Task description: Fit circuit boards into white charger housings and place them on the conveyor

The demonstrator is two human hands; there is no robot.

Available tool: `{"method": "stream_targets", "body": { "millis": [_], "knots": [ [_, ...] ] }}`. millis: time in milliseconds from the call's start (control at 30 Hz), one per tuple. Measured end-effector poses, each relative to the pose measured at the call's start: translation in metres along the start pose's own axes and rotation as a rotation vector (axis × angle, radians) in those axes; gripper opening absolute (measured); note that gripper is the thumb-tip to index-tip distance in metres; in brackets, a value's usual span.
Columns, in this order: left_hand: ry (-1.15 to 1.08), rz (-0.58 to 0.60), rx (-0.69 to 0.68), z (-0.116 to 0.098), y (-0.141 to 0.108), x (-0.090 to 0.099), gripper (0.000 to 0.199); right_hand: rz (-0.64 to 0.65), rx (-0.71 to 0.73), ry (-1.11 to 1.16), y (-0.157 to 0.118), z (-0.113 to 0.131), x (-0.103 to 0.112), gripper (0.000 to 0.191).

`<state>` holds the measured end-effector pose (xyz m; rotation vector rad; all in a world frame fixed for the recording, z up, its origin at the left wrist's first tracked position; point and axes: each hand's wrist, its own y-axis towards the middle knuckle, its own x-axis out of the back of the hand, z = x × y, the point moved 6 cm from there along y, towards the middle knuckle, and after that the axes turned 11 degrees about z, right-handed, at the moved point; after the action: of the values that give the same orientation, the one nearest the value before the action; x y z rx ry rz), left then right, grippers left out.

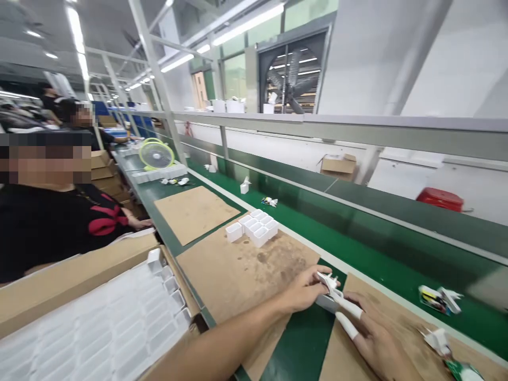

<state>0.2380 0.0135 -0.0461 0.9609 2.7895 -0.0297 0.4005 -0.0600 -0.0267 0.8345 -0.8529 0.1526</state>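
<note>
My left hand (pixel 307 290) grips a white plug piece (pixel 330 282) between thumb and fingers. Just under it is a small white case (pixel 327 302), partly hidden by the fingers. My right hand (pixel 367 330), with white covers on two fingers, reaches the same case and plug piece from the right, its fingertips pressed against them. Several open white cases (pixel 260 226) stand grouped on the brown board. At the lower right lies another white plug (pixel 438 341) beside a green circuit board (pixel 462 370).
A cardboard box (pixel 174 267) full of white cases stands at the lower left. Circuit pieces (pixel 440 300) lie on the green belt (pixel 365 254). A person (pixel 51 222) sits at left; a green fan (pixel 156 154) stands farther along the bench.
</note>
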Motion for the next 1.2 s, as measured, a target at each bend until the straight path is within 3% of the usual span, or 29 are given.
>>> {"method": "stream_targets", "body": {
  "millis": [133,333,467,733,867,1133,1200],
  "knots": [
    [0.064,-0.004,0.002,0.003,-0.006,-0.004,0.06,-0.025,0.025,-0.068,-0.004,-0.004,-0.01,0.03],
    [0.193,0.007,-0.011,-0.008,-0.014,-0.009,0.076,-0.091,0.05,-0.058,-0.002,-0.002,-0.016,0.028],
    [0.14,0.01,-0.038,-0.012,-0.01,-0.007,0.08,-0.045,0.032,-0.002,0.002,0.002,-0.015,0.036],
    [0.005,-0.018,-0.094,-0.031,-0.001,0.005,0.075,0.106,-0.086,0.086,0.024,0.015,-0.002,0.043],
    [0.051,-0.003,-0.054,-0.033,0.007,0.007,0.078,0.112,-0.113,0.075,0.031,0.007,0.0,0.042],
    [0.111,0.032,-0.172,-0.042,-0.001,-0.002,0.087,-0.019,-0.133,0.11,0.035,0.014,0.022,0.04],
    [0.131,0.036,-0.197,-0.043,-0.002,-0.002,0.085,0.018,-0.152,0.12,0.036,0.015,0.021,0.038]
  ]
}}
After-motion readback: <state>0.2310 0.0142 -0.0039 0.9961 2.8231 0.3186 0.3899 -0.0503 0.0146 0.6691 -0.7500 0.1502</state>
